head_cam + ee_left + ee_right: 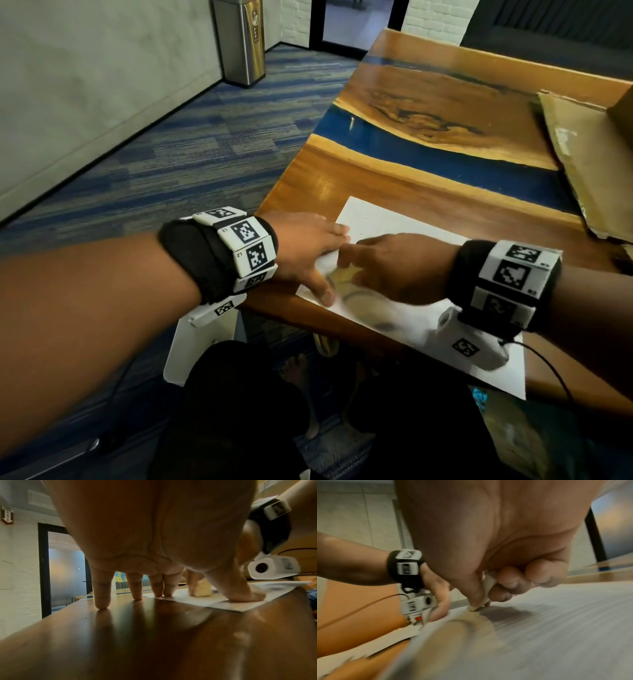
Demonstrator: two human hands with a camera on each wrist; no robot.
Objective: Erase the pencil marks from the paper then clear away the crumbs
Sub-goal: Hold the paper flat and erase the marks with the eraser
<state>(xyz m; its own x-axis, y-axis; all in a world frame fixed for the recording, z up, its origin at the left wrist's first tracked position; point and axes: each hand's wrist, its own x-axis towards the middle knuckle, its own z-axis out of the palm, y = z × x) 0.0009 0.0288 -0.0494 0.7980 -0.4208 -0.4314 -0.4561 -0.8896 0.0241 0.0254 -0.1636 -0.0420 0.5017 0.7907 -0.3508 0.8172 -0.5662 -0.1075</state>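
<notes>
Left hand fingers flat, pinning paper at desk corner; right hand pinches eraser — hard strokes may crease the sheet.

I see a flat white sheet of paper at lower centre of the head view, on a glossy orange-brown wooden table crossed by a deep blue resin band. A pale cream block eraser shows in the left wrist view. Upper right, tan corrugated cardboard. Left, carpet striped blue and grey; upper left, a brushed silver steel bin. Both black wristbands carry white tiles with black square-code patterns.
</notes>
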